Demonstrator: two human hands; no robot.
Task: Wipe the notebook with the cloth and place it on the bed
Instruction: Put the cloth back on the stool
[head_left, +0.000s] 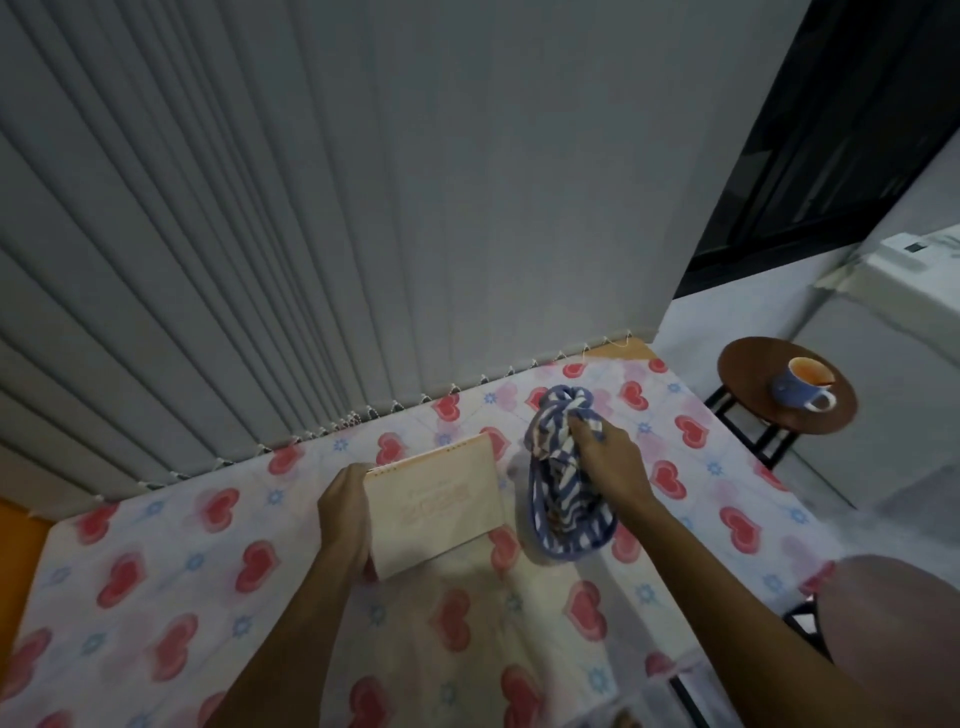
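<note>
Our left hand (345, 512) grips the notebook's (434, 506) left edge, fingers hidden behind it, tilting its cover up above the bed (156, 561); our right hand (605, 457), fingers bunched around the striped cloth (563, 499), hangs just right, ready for wiping.

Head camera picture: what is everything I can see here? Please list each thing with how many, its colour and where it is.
notebook: one, pale pink, held above the bed, left of the cloth
cloth: one, blue and white striped, bunched, hanging over the bed
bed: one, white sheet with red hearts, across the lower picture
vertical blinds: one set, grey, behind the bed
stool: one, brown round top, black legs, right of the bed
cup: one, blue, on the stool
appliance: one, white, far right
left hand: one, gripping the notebook's left edge
right hand: one, clutching the cloth
</note>
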